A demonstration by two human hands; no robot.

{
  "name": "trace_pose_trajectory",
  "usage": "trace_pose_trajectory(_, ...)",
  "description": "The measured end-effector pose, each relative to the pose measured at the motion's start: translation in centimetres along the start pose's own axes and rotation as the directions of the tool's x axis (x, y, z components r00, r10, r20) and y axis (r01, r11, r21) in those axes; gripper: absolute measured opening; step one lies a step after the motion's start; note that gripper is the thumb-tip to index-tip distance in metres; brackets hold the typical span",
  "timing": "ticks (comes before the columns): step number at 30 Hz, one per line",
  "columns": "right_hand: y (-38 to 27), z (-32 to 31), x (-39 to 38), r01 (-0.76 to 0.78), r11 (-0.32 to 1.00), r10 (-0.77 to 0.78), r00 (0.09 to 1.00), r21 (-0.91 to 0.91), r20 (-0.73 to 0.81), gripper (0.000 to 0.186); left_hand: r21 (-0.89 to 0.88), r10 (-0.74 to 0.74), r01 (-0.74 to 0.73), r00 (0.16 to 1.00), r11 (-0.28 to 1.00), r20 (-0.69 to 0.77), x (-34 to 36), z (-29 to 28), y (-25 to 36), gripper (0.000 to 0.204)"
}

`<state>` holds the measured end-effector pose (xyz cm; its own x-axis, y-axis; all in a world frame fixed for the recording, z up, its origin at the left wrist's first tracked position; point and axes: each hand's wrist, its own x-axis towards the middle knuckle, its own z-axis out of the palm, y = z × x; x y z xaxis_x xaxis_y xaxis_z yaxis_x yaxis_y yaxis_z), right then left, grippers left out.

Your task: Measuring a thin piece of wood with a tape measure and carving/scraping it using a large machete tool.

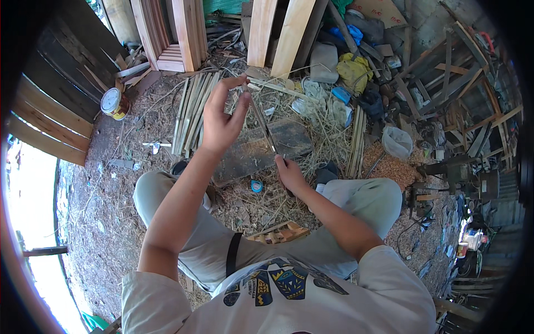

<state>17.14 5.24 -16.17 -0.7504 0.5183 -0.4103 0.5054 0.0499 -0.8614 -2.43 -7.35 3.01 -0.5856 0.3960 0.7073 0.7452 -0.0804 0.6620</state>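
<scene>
My left hand (222, 114) is raised over the far side of a worn wooden block (233, 164). Its thumb and index finger close on the upper end of a thin wooden strip (256, 110). Closer to my body, my right hand (290, 175) is wrapped round the dark handle of a knife. The narrow knife blade (272, 146) points away from me and lies along the strip, so where one ends and the other begins is hard to make out. A blue tape measure (256, 186) lies on the ground at the block's near edge.
Bundled strips (192, 114) lie left of the block, more strips (357, 139) right. Straw and shavings cover the ground. Wooden frames (169, 64) and planks (292, 39) stand beyond. A paint can (114, 104) stands left; a clear plastic container (397, 142) rests by sawdust, with scrap wood behind.
</scene>
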Motion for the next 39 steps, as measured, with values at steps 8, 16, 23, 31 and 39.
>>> trace_pose_trajectory(8, 0.0, -0.5, 0.7, -0.037, 0.999, 0.040, 0.992, -0.029, 0.123, 0.064, -0.781, -0.428, 0.217, 0.901, 0.585, -0.070, 0.5, -1.5, -1.9, 0.027)
trace_pose_trajectory(16, 0.3, -0.3, 0.6, 0.041, 0.993, -0.027, 0.992, -0.109, 0.127, 0.063, -0.894, -0.353, 0.260, 0.927, 0.365, 0.125, -0.1, -2.1, -2.4, 0.017)
trace_pose_trajectory(23, -2.7, -1.8, -0.6, -0.335, 0.924, 0.263, 0.907, 0.186, 0.329, 0.053, -0.885, -0.349, 0.242, 0.932, 0.398, 0.098, -0.2, -1.4, -2.3, 0.018)
trace_pose_trajectory(31, -6.9, -0.8, -3.9, 0.119, 0.941, -0.097, 0.992, -0.316, 0.086, 0.061, -0.840, -0.399, 0.258, 0.915, 0.477, 0.054, -0.4, -0.6, -2.0, 0.018)
trace_pose_trajectory(39, -4.2, 1.5, -4.1, 0.298, 0.943, -0.306, 0.951, -0.145, -0.035, 0.062, -0.789, -0.366, 0.251, 0.930, 0.561, 0.035, -1.3, 0.6, 0.5, 0.021)
